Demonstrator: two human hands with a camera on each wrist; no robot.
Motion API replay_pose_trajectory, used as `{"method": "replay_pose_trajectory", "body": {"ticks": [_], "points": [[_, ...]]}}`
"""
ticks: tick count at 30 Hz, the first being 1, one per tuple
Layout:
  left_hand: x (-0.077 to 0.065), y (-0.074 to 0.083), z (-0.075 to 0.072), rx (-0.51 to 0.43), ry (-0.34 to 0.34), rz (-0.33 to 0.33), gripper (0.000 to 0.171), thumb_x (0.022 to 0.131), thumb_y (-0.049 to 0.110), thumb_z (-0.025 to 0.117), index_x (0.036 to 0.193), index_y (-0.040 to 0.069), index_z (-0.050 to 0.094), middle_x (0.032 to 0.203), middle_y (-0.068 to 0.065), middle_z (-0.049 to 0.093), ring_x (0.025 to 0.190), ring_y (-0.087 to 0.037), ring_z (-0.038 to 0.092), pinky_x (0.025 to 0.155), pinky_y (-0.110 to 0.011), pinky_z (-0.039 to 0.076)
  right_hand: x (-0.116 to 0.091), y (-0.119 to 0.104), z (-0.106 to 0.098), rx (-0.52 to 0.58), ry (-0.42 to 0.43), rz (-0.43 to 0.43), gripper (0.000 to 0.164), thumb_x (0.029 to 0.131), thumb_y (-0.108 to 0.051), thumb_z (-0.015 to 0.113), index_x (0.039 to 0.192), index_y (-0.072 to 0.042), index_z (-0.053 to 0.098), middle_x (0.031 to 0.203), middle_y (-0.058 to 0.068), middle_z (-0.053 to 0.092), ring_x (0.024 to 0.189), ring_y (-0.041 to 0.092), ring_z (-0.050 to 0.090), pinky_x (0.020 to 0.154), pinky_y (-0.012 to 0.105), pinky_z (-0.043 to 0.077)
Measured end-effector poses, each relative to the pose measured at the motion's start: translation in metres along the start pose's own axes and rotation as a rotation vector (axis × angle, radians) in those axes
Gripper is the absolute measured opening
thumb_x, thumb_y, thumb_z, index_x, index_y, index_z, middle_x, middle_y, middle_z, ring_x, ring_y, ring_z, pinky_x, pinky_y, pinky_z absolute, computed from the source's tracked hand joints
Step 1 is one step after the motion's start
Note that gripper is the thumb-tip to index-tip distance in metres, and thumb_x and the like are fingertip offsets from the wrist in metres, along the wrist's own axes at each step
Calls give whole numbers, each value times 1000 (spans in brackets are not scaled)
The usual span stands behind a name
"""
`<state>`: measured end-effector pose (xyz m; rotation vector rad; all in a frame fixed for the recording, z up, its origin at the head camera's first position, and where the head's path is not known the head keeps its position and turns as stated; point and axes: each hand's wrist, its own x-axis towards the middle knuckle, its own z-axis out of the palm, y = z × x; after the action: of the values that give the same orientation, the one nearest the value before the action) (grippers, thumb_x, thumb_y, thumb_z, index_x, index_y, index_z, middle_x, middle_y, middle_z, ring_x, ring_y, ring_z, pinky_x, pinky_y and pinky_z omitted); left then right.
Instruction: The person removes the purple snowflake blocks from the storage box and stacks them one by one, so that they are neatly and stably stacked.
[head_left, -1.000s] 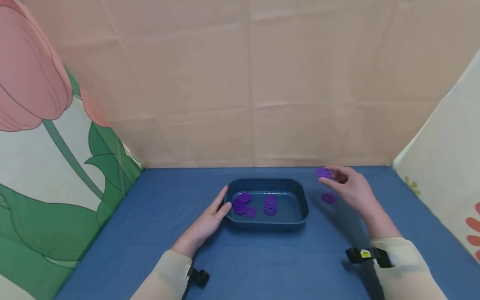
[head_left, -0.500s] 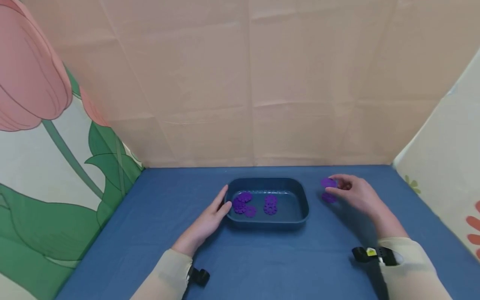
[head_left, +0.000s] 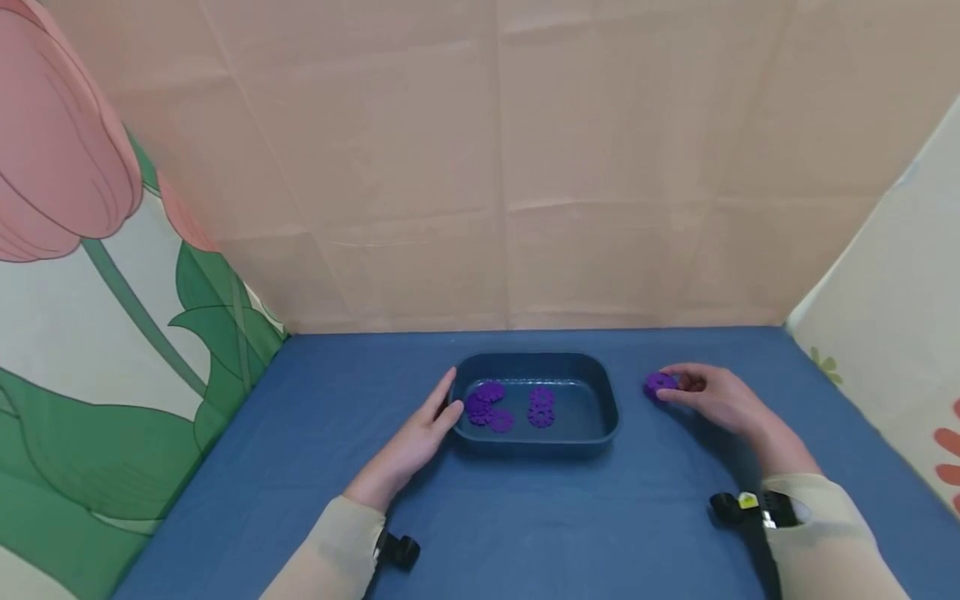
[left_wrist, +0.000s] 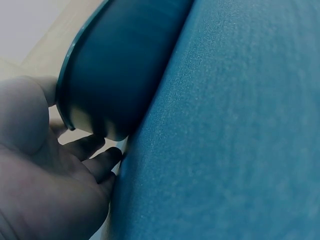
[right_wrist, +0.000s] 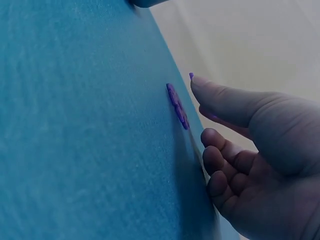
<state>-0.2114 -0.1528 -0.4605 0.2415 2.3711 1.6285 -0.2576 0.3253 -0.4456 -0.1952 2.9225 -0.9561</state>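
Note:
My left hand (head_left: 416, 446) rests against the left end of a dark blue rectangular tray (head_left: 534, 448), fingers fairly straight along its outer wall. The left wrist view puts the thumb by the tray's rim (left_wrist: 72, 57) and the fingertips low on its outside. Right of the tray, my right hand (head_left: 720, 400) pinches a purple notched disc (head_left: 662, 381) between thumb and fingers, low over the tablecloth. Just the edge of this held disc (right_wrist: 191, 76) appears past the thumb in the right wrist view. Beneath it, another purple notched disc (right_wrist: 178, 107) lies flat on the cloth.
Several purple discs (head_left: 480, 411) overlap in the tray's left part, and a pair of discs (head_left: 541, 408) lies near its middle. Blue cloth (head_left: 525, 525) covers the table. A beige sheet (head_left: 495, 167) hangs behind, with flower-printed panels at both sides.
My right hand has come down and slightly right, bringing the pinched disc from above and behind down to the disc on the table. My left hand and the tray have stayed put.

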Motion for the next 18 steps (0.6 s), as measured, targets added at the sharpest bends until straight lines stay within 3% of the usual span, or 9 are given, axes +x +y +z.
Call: {"method": "replay_pose_trajectory", "body": {"ticks": [10, 18], "points": [[0, 4, 0, -3, 1, -7, 64, 92, 73, 45, 145, 65, 11, 160, 29, 8, 154, -12, 3, 123, -56, 8, 3, 5, 3, -13, -11, -9, 63, 90, -54, 67, 135, -10, 60, 103, 12, 57, 88, 25, 50, 64, 30, 40], [1, 4, -1, -24, -12, -31, 63, 97, 63, 46, 148, 61, 9, 164, 22, 5, 154, -14, 0, 124, -55, 6, 7, 7, 9, -64, 14, -47, 59, 89, -48, 72, 131, -7, 64, 105, 14, 60, 90, 26, 52, 70, 31, 40]]}}
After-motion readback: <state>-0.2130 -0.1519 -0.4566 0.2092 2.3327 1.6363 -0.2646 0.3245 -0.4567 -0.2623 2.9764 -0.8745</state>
